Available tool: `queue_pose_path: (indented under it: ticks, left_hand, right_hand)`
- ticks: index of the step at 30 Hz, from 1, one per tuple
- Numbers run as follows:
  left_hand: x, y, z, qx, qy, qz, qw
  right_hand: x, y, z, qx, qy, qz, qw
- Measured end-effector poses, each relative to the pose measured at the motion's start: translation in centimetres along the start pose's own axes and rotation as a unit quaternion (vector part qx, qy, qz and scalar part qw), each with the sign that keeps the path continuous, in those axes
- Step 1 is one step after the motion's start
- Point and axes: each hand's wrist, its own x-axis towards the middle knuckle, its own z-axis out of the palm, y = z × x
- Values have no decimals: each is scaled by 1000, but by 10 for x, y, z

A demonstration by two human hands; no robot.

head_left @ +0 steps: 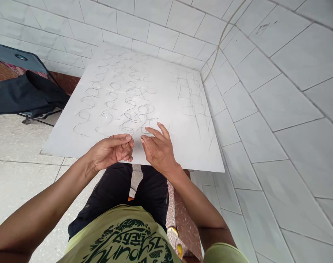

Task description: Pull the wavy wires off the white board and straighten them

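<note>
A large white board [166, 146] lies before me, its near edge over my knees. Thin dark curly strands [130, 104], like hair or thread, lie on it in rough columns on the left and middle. Straighter, crossing strands [192, 98] are on the right side. Above the board's near edge, my left hand [115, 149] is closed in a pinch, with a fine glint by its fingertips. Close beside it, my right hand [159, 148] pinches thumb and index finger together, its other fingers raised. Whatever lies between the fingertips is too fine to make out.
White tiled walls [278, 91] meet in a corner behind and right of the board. A thin cable [219, 44] hangs down that corner. To the left stands a folding chair [26, 58] with dark cloth [29, 93] on it. The floor [15, 182] is pale and speckled.
</note>
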Motion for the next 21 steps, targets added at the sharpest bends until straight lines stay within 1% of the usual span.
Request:
queue_pose_path:
  ticks: [5, 7, 10, 13, 17, 21]
  left_hand:
    - [0, -8, -2, 20, -24, -20, 999]
    - [-1, -10, -2, 26, -32, -30, 999]
    - [-3, -11, -2, 42, -32, -42, 998]
    - [-5, -10, -2, 59, -28, -46, 997]
    - [-7, -4, -7, 80, -12, -18, 997]
    - [-10, 10, -20, 118, -13, -4, 993]
  right_hand:
    - [-1, -3, 1, 12, 4, 27, 1000]
    - [-1, -5, 2, 10, 7, 23, 1000]
    - [0, -7, 4, 1, 13, 12, 1000]
    - [0, -8, 5, 9, 6, 24, 1000]
    - [5, -7, -6, 31, -27, 26, 999]
    - [10, 0, -24, 31, -93, -27, 995]
